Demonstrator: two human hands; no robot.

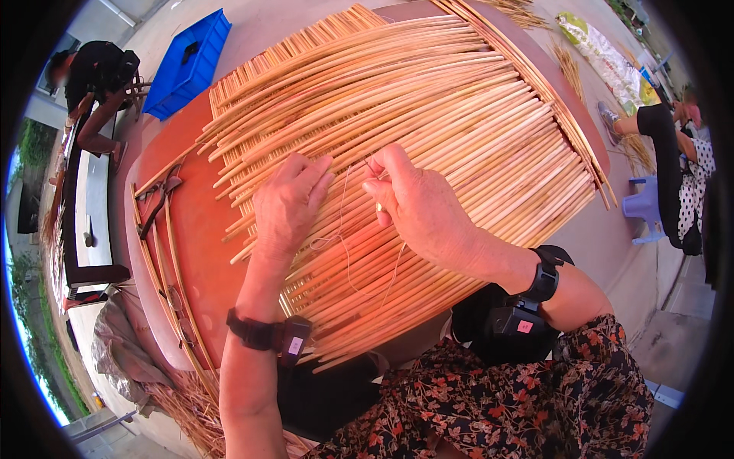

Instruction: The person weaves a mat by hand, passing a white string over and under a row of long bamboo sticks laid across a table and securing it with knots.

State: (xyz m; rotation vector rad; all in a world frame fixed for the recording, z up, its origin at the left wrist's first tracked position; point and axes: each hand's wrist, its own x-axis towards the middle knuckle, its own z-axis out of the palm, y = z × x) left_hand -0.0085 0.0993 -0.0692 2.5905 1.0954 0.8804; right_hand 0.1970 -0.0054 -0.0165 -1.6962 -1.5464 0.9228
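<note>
A wide mat of slender straw-coloured stalks, laid side by side, covers most of the reddish table in front of me. Over its middle, my right hand is closed in a pinch on a thin pale thread, with a ring on one finger. The thread droops in loose loops across the stalks between my hands. My left hand is just to the left, fingers curled and tips pressed together; what they hold, if anything, is too small to make out.
Dark-handled cutters and loose stalks lie on the table's left side, with eyeglasses below. A blue crate is at the back left. One person bends beyond it; another sits at right beside a purple stool.
</note>
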